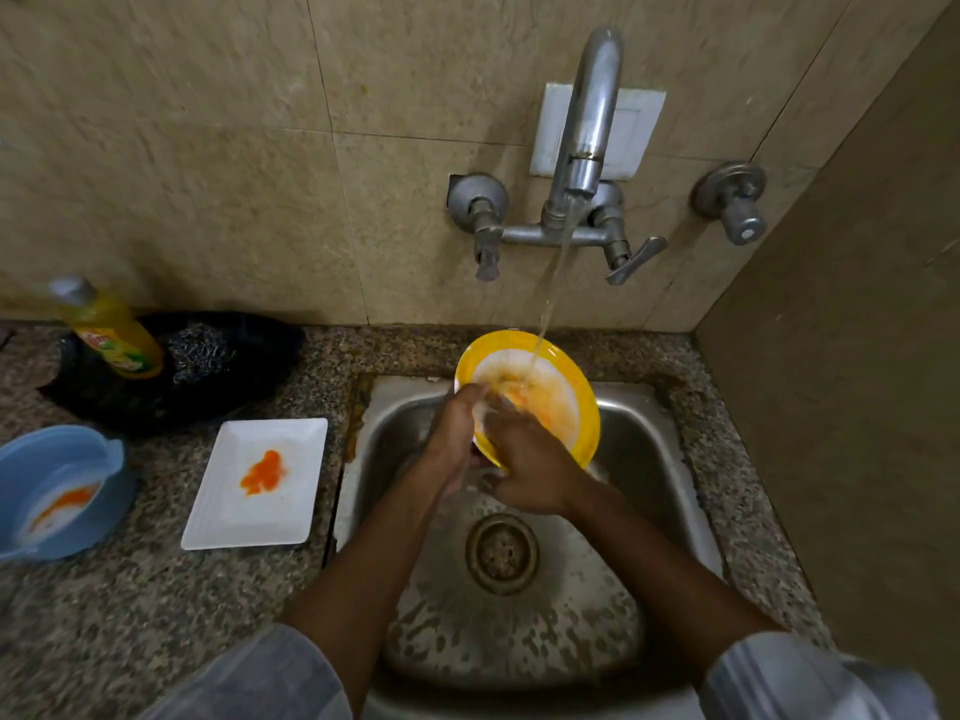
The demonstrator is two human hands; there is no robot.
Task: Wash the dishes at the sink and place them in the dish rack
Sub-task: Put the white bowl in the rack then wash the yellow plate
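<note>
Yellow plate (571,376) (tilted) under tap water (553,283)

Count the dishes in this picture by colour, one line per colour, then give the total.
Yellow: 1, the plate held under the running water over the sink
White: 1, the square plate on the counter
Blue: 1, the bowl on the counter
Total: 3

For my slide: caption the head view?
Both hands rinse a yellow plate under the running tap.
</note>
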